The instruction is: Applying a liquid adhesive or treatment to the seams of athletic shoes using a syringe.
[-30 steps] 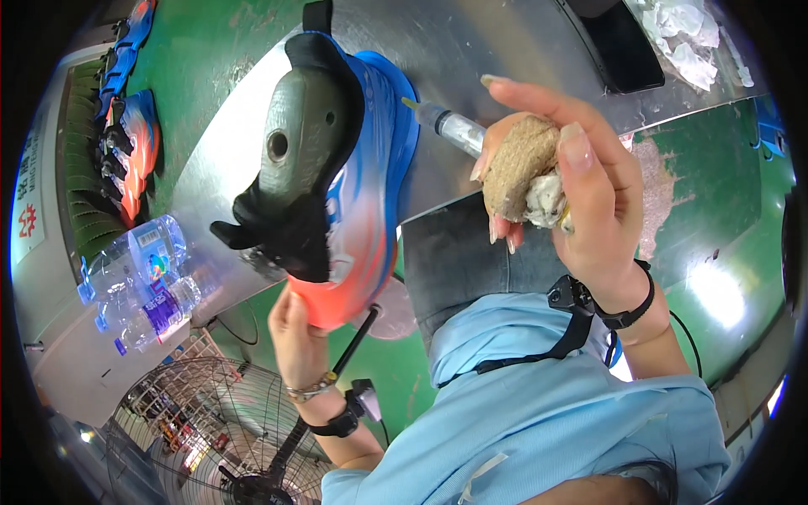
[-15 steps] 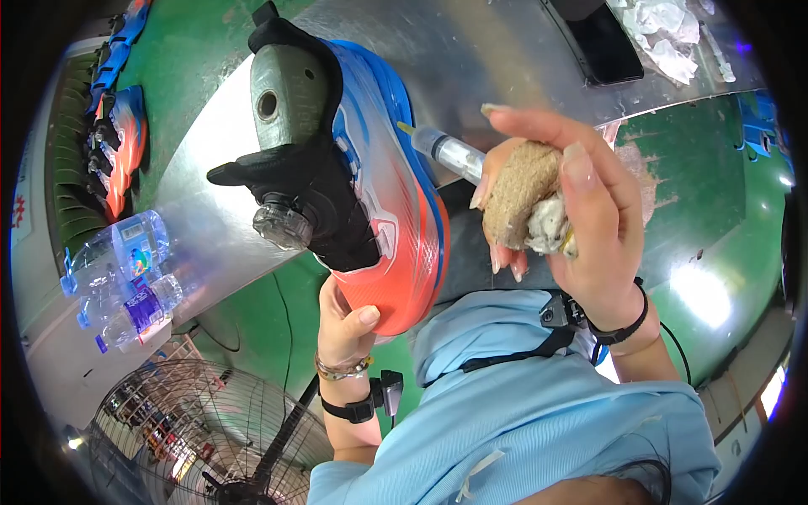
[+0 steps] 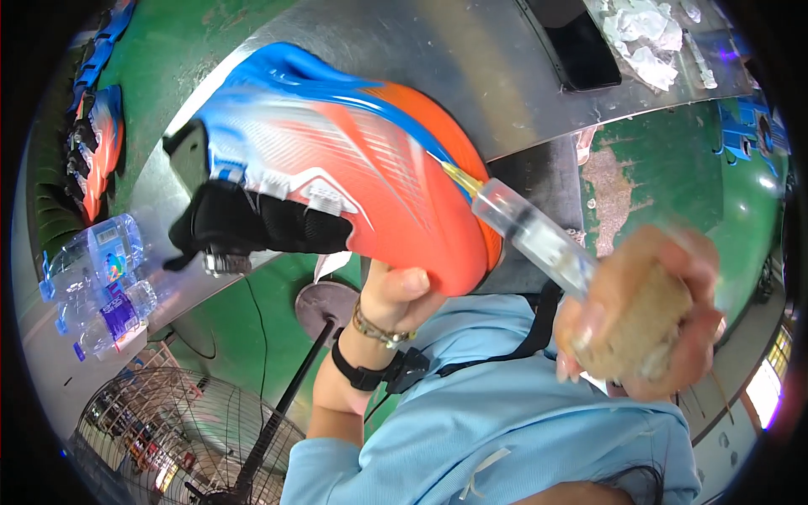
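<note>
**shoefan22:** Since half a second ago the shoe [image 3: 337, 168] has rolled over. Back then you could look down into its grey inside, now the orange and blue side with white stripes faces the camera and it fills way more of the view. Right hand [image 3: 640, 324] dropped lower and to the right too, it's pretty blurred.

**gluepot:** Who's holding the shoe though?

**shoefan22:** Left hand [image 3: 400, 295], from underneath. Thumb shows at the lower edge of the orange side, the other fingers are hidden behind the shoe, so the grip is closed on it. Shoe is up in the air over the edge of the shiny metal table [image 3: 471, 67], not resting on it.

**gluepot:** And the right?

**shoefan22:** Its grip is clenched around a brownish lumpy wad [image 3: 644, 324], can't tell what it's made of. A clear syringe [image 3: 530, 231] sticks out of the same hand, and its yellowish tip sits right at the seam where the orange side meets the blue edge near the toe. Touching, as far as I can see.

**gluepot:** Anything else around?

**shoefan22:** Plastic water bottles [image 3: 101, 282] at the left end of the table, more shoes [image 3: 93, 143] stacked further left, a dark tray [image 3: 581, 46] and crumpled white scraps [image 3: 648, 42] at the top right. Floor fan [image 3: 168, 438] down at the bottom left, standing on green floor [image 3: 673, 168].
</note>
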Available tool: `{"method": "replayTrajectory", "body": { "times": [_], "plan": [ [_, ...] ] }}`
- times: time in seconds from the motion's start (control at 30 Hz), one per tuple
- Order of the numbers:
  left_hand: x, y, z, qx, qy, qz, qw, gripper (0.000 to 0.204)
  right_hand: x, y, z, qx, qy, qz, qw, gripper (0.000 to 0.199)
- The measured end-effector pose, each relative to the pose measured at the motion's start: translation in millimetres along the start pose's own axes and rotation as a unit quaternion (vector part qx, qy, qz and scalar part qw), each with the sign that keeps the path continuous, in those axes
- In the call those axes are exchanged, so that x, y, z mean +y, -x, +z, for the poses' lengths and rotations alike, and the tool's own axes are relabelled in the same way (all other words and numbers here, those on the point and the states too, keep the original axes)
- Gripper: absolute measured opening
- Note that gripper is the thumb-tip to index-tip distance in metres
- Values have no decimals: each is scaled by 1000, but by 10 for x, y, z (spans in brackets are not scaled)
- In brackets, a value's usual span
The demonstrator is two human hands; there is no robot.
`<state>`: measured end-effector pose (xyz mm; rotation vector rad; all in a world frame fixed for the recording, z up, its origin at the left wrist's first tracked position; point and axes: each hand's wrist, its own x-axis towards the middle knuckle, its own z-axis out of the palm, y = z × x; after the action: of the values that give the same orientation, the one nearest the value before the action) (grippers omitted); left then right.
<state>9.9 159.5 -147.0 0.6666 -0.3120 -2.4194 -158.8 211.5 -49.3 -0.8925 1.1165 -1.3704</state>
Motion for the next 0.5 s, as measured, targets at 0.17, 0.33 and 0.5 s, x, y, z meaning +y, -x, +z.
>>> {"method": "replayTrajectory", "body": {
  "times": [0.17, 0.33, 0.5],
  "plan": [
    [-52, -420, 139, -113, 51, 24, 992, 86, 30, 136, -68, 20, -5, -66, 998, 44],
    [-32, -607, 269, -107, -4, 51, 993, 82, 30, 234, -144, 37, -11, -129, 991, 38],
    [-110, -726, 289, -92, -17, 114, 989, 70, 58, 285, -201, 50, -24, -191, 980, 34]
  ]
}}
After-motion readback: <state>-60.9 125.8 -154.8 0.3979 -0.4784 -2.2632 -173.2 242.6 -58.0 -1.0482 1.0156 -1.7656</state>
